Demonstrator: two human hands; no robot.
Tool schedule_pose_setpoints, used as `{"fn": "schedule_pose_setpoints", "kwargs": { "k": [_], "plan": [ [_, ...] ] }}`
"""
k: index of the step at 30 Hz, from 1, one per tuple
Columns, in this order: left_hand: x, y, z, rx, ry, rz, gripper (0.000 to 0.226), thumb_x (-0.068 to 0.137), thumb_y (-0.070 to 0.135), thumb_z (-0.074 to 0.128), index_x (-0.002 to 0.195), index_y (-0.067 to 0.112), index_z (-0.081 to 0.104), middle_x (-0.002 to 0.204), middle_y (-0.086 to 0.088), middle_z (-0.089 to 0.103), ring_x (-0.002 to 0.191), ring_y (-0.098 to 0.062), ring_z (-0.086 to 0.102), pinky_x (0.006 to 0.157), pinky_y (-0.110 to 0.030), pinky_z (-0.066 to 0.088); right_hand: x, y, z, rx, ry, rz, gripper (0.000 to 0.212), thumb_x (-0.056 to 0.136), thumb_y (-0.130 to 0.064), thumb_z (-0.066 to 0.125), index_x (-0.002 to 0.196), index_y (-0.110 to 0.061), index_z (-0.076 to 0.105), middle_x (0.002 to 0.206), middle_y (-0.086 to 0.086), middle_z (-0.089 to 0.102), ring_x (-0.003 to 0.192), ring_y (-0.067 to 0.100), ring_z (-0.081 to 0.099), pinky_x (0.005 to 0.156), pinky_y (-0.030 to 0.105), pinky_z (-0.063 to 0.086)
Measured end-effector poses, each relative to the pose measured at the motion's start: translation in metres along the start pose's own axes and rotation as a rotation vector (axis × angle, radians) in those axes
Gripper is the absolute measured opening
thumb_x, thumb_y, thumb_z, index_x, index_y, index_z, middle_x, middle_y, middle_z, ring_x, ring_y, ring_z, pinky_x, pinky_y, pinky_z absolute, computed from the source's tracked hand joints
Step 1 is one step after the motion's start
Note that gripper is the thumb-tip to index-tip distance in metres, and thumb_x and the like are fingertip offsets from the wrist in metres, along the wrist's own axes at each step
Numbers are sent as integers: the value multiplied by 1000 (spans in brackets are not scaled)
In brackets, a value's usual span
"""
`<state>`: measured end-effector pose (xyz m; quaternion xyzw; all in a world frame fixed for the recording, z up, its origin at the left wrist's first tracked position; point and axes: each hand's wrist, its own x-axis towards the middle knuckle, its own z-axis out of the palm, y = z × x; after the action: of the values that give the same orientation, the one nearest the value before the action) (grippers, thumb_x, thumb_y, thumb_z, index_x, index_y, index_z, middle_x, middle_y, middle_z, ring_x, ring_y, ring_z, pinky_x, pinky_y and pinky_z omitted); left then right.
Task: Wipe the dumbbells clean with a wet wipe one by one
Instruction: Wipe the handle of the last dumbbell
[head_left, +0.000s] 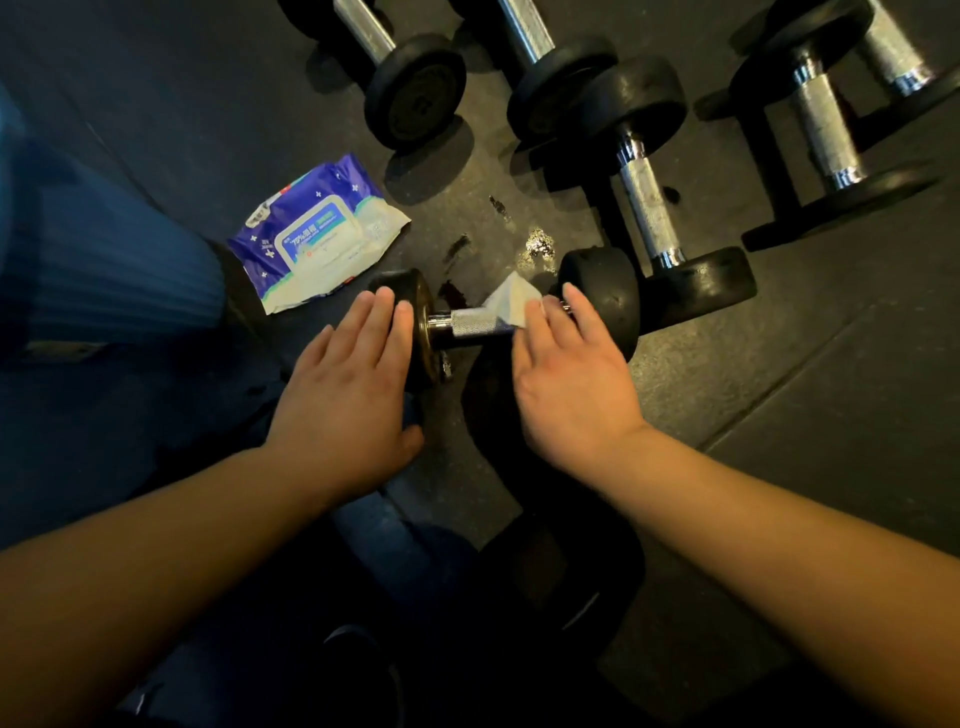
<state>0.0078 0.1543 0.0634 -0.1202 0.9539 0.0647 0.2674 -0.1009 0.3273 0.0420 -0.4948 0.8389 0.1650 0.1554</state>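
You were mid-wipe on the near dumbbell (498, 322) lying on the floor (779, 389): left hand (348, 384) flat, steadying its end, right hand (566, 374) pressing the wet wipe (506, 306) onto the handle; next, probably the ends.

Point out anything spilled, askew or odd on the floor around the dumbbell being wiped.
Wet patches glisten on the dark floor just beyond the dumbbell under the hands, with dark streaks beside them. A darker, reddish spot sits near the left weight. What the liquid is cannot be told.
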Motion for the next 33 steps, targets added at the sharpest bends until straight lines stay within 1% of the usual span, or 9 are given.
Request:
{"fn": "schedule_pose_setpoints", "kwargs": {
  "k": [6, 8, 11, 13, 15, 19, 22, 28, 33],
  "plan": [
    [-18, 7, 7, 54, -6, 24, 111, 81, 59, 58, 156, 13, -10, 164, -11, -15, 151, -25, -13, 123, -42, 6, 3, -26, -1, 165, 65, -76, 65, 86, -29, 32, 139, 6, 48, 144, 30, 45, 140, 43, 36, 124, 50, 8],
    [-27, 7, 12, 77, -7, 45, 110, 77, 59, 60, 158, 12, 2, 165, -13, -4, 152, -27, -3, 121, -43, 10, 5, -36, 2, 223, 82, -137, 67, 85, -32, 33, 138, 5, 49, 146, 29, 44, 141, 42, 35, 124, 49, 10],
    [-39, 8, 17, 74, 27, 64, 103, 69, 53, 69, 153, 9, 29, 159, -17, 26, 147, -31, 26, 115, -46, 27, 1, -34, 6, 211, 66, -166, 66, 85, -33, 38, 139, 3, 50, 145, 27, 45, 139, 41, 37, 124, 49, 11],
    [-41, 7, 16, 27, 79, 47, 101, 69, 48, 72, 152, 8, 31, 157, -16, 31, 144, -31, 31, 115, -47, 30, -2, -25, 7, 198, 29, -109, 66, 83, -31, 38, 141, 1, 47, 144, 24, 46, 138, 39, 39, 124, 48, 10],
    [-39, 6, 13, -2, 92, 22, 104, 70, 47, 71, 155, 8, 24, 160, -15, 24, 148, -30, 24, 117, -46, 26, -4, -22, 6, 201, 28, -71, 66, 83, -31, 41, 141, 1, 47, 144, 23, 46, 138, 38, 39, 125, 47, 9],
    [-37, 11, 20, 9, 35, 24, 100, 71, 52, 54, 155, 8, 24, 163, -14, 17, 151, -26, 15, 119, -46, 24, -5, -54, 2, 342, 82, -153, 59, 91, -26, 31, 139, 2, 51, 145, 24, 46, 141, 37, 36, 125, 46, 7],
    [-39, 14, 25, 21, 22, 17, 100, 71, 55, 47, 157, 10, 19, 164, -12, 13, 152, -24, 10, 120, -45, 21, -8, -57, 3, 324, 114, -143, 56, 95, -23, 27, 138, 2, 52, 145, 24, 47, 141, 37, 37, 125, 46, 6],
    [-36, 11, 24, -6, -6, 25, 107, 80, 57, 57, 157, 16, -5, 165, -6, -10, 152, -20, -11, 123, -44, 10, -26, -12, 12, 6, 18, -70, 54, 100, -18, 24, 143, 8, 45, 141, 33, 46, 137, 45, 38, 123, 56, -1],
    [-16, 5, 13, -14, -42, 37, 119, 78, 61, 64, 155, 18, -17, 163, -5, -20, 150, -20, -17, 123, -45, 8, -18, -3, 5, -18, 11, -17, 56, 100, -21, 20, 142, 6, 45, 140, 33, 46, 137, 45, 35, 123, 57, -1]
  ]
}}
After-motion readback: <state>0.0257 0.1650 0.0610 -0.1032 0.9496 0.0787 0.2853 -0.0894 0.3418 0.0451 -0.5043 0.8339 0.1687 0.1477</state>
